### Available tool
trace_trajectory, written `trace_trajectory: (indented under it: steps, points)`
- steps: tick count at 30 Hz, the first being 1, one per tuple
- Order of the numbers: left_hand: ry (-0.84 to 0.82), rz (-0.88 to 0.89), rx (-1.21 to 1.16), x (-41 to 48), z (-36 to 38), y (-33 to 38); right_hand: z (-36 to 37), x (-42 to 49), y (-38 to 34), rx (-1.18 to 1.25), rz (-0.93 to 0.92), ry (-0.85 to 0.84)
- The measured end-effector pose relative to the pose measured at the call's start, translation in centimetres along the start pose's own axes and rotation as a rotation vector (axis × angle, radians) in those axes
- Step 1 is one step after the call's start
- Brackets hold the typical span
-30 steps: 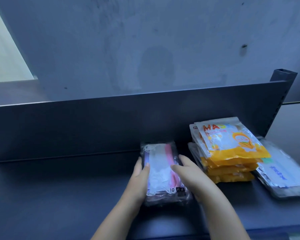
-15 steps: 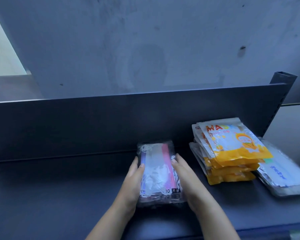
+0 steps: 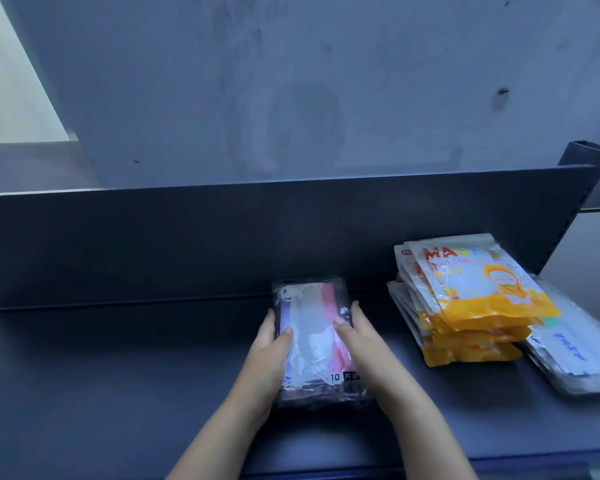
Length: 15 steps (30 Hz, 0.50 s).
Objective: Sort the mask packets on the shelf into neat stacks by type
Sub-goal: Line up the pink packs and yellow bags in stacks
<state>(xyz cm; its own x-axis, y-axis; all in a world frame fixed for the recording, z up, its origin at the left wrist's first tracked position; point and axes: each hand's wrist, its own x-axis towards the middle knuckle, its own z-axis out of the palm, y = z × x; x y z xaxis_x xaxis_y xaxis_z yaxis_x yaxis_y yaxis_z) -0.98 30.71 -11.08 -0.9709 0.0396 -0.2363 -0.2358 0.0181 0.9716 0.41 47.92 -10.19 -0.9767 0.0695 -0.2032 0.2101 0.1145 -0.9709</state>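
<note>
A small stack of clear mask packets (image 3: 311, 320) showing white, pink and purple masks lies on the dark shelf (image 3: 118, 375), near its middle. My left hand (image 3: 267, 355) presses against the stack's left side, its thumb lying on top. Against the right side rests my right hand (image 3: 368, 344), fingers straight along the edge, thumb on the top packet. A stack of several orange and white "MASK" packets (image 3: 471, 299) sits to the right, a little fanned. Further right lies a flat pile of clear packets with blue print (image 3: 575, 348).
The shelf's dark back panel (image 3: 187, 244) runs just behind the packets. A perforated upright post (image 3: 582, 168) stands at the back right. Bare shelf stretches to the left of my hands. The front edge runs just below my forearms.
Both hands have slid slightly further along the sides of the clear stack and closed in on it. The packets now sit squarer. The other piles have not moved.
</note>
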Motion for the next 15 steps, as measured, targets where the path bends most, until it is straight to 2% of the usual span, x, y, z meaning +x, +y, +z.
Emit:
trace_trajectory:
  steps: [4,8,15]
  points:
    - [0.103,0.032,-0.043,-0.8,0.1,0.5,-0.2,-0.5,0.1,0.010,-0.026,0.142]
    - [0.230,0.035,-0.139,-2.4,1.2,-0.9,-0.4,-1.8,1.0,0.156,0.011,0.329]
    - [0.363,0.062,-0.169,-3.3,3.1,-0.4,1.8,-3.0,1.1,0.284,-0.007,0.359]
